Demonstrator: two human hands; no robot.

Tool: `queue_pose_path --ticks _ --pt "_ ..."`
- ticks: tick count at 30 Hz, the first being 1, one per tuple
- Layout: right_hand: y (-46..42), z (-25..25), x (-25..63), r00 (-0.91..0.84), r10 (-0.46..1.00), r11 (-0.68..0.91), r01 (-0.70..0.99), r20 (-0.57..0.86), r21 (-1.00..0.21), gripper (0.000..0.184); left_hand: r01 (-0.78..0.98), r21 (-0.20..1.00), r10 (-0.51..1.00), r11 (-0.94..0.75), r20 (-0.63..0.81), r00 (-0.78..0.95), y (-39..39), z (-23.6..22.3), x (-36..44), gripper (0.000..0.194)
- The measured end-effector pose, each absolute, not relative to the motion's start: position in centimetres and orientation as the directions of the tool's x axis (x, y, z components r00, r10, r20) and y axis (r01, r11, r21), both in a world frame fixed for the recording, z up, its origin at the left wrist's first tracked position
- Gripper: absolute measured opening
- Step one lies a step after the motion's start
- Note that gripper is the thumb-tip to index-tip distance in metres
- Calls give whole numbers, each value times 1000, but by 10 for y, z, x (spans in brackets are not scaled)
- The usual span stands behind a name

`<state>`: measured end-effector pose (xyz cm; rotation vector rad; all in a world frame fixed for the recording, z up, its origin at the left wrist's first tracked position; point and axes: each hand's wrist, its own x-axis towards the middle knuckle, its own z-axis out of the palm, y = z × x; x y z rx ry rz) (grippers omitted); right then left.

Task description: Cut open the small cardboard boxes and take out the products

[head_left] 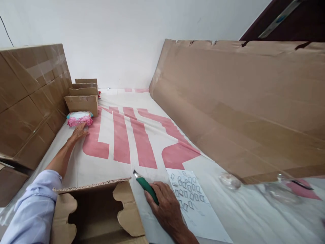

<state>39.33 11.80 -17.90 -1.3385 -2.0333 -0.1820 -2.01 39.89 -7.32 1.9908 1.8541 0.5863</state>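
My left hand reaches far forward, fingers stretched out, its tips touching a pink and white packet of wipes that lies on the cloth-covered table. My right hand rests near me on the table, closed around a green-handled utility knife whose blade points away from me to the left. An open cardboard box with torn flaps stands just in front of me, between my two arms.
A white sheet printed with small shapes lies right of my right hand. Stacked cardboard boxes line the left, small folded cartons sit behind the wipes, and a big cardboard sheet leans along the right. Clear plastic items lie beneath it.
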Motion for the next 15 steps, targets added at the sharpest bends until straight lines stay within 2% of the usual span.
queue_pose_path --ticks 5,7,8,10,11,13,15 --pt "118 -179 394 -240 776 448 860 583 -243 9 799 584 970 -146 -72 230 341 5 -9 71" --pt "118 -179 393 -234 776 441 865 585 -239 10 732 632 875 -254 -171 452 288 38 -2 79" --pt "118 -180 393 -229 778 435 868 585 -238 11 718 631 794 -293 -258 550 259 51 3 90" --pt "117 -180 392 -219 783 422 874 583 -239 11 780 530 710 -332 -404 577 206 65 14 105" --pt "117 -180 391 -216 785 418 876 580 -239 12 825 453 721 -339 -438 537 185 66 19 99" --pt "116 -180 389 -214 785 413 880 581 -233 12 885 319 776 -340 -436 456 158 57 25 74" --pt "117 -180 388 -214 779 410 885 589 -221 12 900 257 807 -352 -403 431 154 44 21 58"
